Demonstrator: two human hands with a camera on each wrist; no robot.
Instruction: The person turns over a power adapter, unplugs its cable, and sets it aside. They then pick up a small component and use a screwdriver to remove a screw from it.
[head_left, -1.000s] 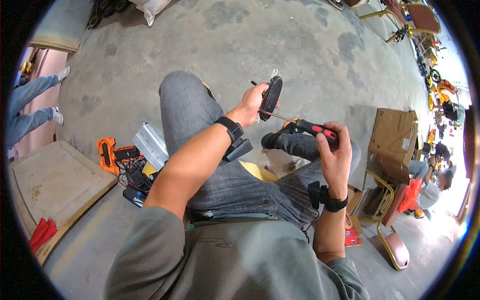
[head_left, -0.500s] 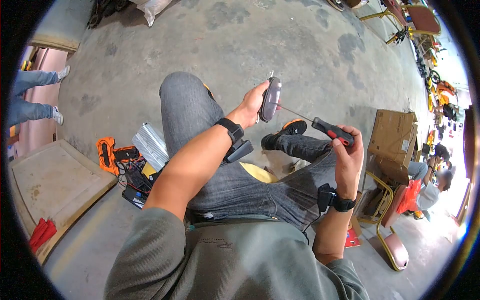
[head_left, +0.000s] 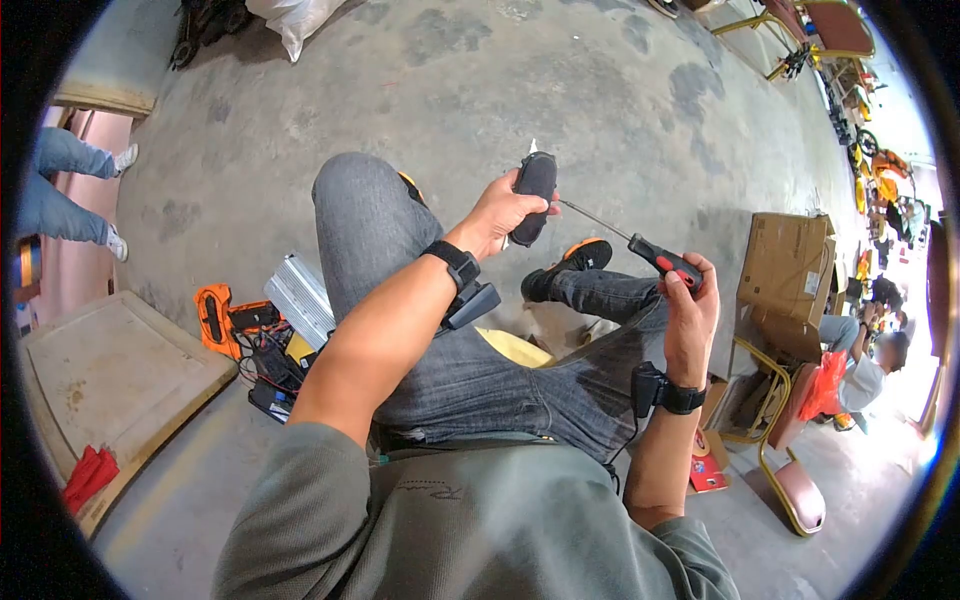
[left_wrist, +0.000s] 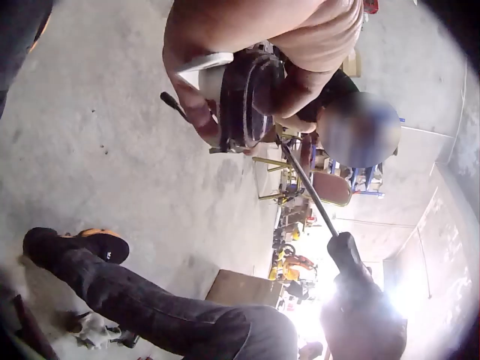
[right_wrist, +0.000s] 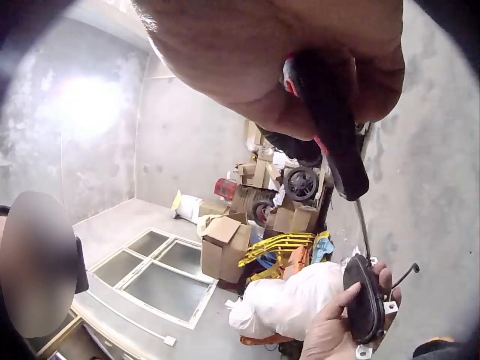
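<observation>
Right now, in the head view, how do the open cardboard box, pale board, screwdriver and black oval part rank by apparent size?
1. Pale board
2. Open cardboard box
Unranked: screwdriver and black oval part; the first looks longer but slimmer.

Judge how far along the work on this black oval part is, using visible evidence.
Done: the left hand grips the black oval part and the right hand holds the screwdriver.
In hand: the shaft points toward the part; contact is unclear.
Left: probably some screwdriver work; white tabs show on its edge, but screws are indiscernible.
</observation>
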